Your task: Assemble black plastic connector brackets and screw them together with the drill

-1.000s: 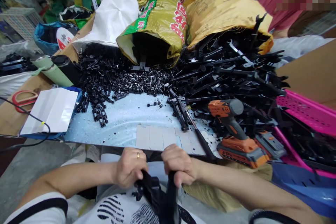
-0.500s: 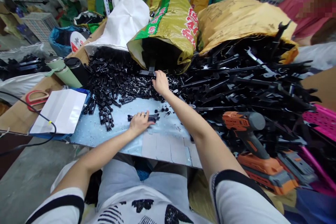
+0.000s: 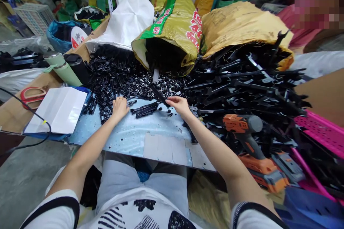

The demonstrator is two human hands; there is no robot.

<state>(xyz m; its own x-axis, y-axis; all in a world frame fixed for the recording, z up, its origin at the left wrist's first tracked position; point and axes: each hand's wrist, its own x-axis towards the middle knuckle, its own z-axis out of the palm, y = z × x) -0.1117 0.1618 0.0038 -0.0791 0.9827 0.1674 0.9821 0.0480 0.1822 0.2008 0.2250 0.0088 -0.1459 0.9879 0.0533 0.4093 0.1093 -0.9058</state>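
Note:
My right hand (image 3: 178, 105) pinches the near end of a flat black metal bar (image 3: 160, 95) between thumb and fingers. The bar slants away to the left, and its far end lies near a grey toothed piece (image 3: 155, 76) at the mouth of the yellow-green sack. My left hand (image 3: 120, 108) reaches into the near edge of a pile of small black metal links (image 3: 104, 75). Its fingers are bent together, and what they hold is hidden. Between the hands, several long black pieces (image 3: 146, 110) lie together on the light blue table top (image 3: 126, 132).
Black wrenches (image 3: 236, 78) spill from a tan sack (image 3: 247, 21) on the right. An orange cordless drill (image 3: 251, 143) stands near the right arm. On the left are red scissors (image 3: 32, 94), white paper (image 3: 57, 110), a green bottle (image 3: 61, 66) and a black cup (image 3: 77, 67).
My left hand has left the black pieces on the table and moved left to the small links. My right hand has drawn back toward me from the sack's mouth with the black bar.

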